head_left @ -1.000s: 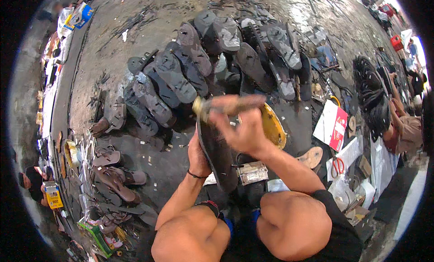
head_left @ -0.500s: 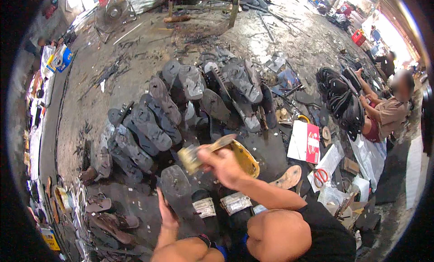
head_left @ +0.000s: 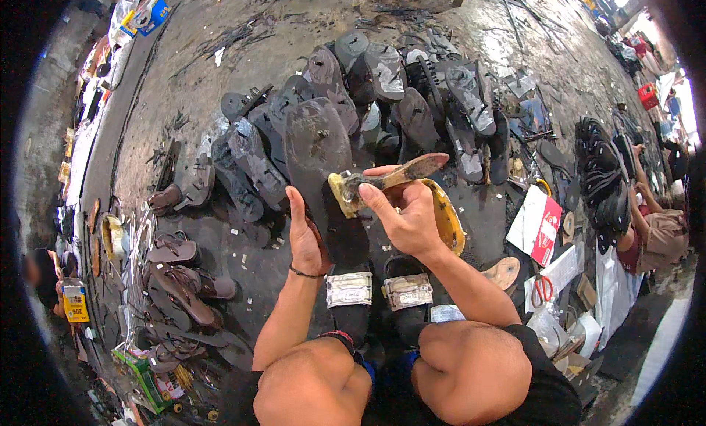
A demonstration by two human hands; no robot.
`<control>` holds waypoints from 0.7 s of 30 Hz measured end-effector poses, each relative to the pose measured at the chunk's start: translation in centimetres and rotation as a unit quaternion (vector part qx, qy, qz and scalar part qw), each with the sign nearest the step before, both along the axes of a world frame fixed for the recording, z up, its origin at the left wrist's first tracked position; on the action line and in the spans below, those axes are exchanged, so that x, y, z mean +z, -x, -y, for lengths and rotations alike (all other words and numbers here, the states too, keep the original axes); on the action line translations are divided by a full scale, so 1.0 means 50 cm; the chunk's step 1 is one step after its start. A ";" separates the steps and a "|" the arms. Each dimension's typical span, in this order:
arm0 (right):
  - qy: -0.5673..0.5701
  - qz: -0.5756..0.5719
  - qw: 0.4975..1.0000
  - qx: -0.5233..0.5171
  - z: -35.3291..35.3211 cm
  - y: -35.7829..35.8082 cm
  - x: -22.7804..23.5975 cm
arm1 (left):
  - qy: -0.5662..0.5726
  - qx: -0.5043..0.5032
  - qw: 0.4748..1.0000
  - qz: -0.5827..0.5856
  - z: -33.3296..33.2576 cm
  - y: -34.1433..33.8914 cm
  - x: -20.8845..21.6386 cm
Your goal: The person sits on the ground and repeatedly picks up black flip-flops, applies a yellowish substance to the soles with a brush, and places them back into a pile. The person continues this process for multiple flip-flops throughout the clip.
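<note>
My left hand [head_left: 307, 238] holds a dark sandal sole [head_left: 318, 135] up at a tilt from its side, fingers partly hidden behind it. My right hand [head_left: 408, 216] grips a flat paintbrush [head_left: 419, 169] by its wooden handle. The yellowish, caked bristles lie against or just over the right side of the sole; which of the two, I cannot tell. Beneath and beside my right hand is a yellow, stained container [head_left: 450, 220], partly covered by it. Several grey-smeared sandal soles [head_left: 254, 161] stand close together beyond my hands.
Brown sandals [head_left: 180, 279] lie at left, near a green box [head_left: 147, 382]. Right of me are a red-and-white carton [head_left: 535, 226], orange-handled scissors [head_left: 543, 290] and plastic bags. Another person [head_left: 662, 235] sits at far right beside stacked black soles [head_left: 603, 176].
The sole has come up and farther out in my left hand. My right hand has brought the brush across to the sole's side. The view has shifted, showing more of my legs.
</note>
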State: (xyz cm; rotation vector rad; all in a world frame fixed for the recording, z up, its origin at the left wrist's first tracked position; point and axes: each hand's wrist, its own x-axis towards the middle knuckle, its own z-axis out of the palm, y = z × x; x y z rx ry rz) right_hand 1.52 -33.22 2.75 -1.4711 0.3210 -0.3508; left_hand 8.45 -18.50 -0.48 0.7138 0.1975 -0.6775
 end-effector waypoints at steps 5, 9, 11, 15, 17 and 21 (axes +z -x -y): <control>0.188 0.053 0.981 -0.008 -0.019 0.025 -0.048 | -0.072 0.069 0.995 0.015 0.008 -0.018 -0.013; 0.057 -0.061 0.994 -0.066 0.062 0.000 -0.110 | -0.083 0.125 0.988 -0.029 0.044 -0.014 0.038; -0.077 -0.019 0.997 0.016 -0.035 0.011 -0.046 | -0.167 0.069 0.983 -0.001 0.009 -0.014 -0.055; -0.109 0.034 0.993 0.023 -0.011 -0.030 0.004 | -0.073 0.052 0.996 -0.013 0.017 -0.001 -0.013; -0.024 0.002 0.999 0.025 0.009 -0.023 -0.032 | -0.032 0.064 0.997 -0.014 0.014 -0.017 -0.042; 0.154 -0.007 0.988 -0.005 0.000 0.024 -0.067 | -0.028 0.119 0.992 -0.020 0.013 -0.033 -0.012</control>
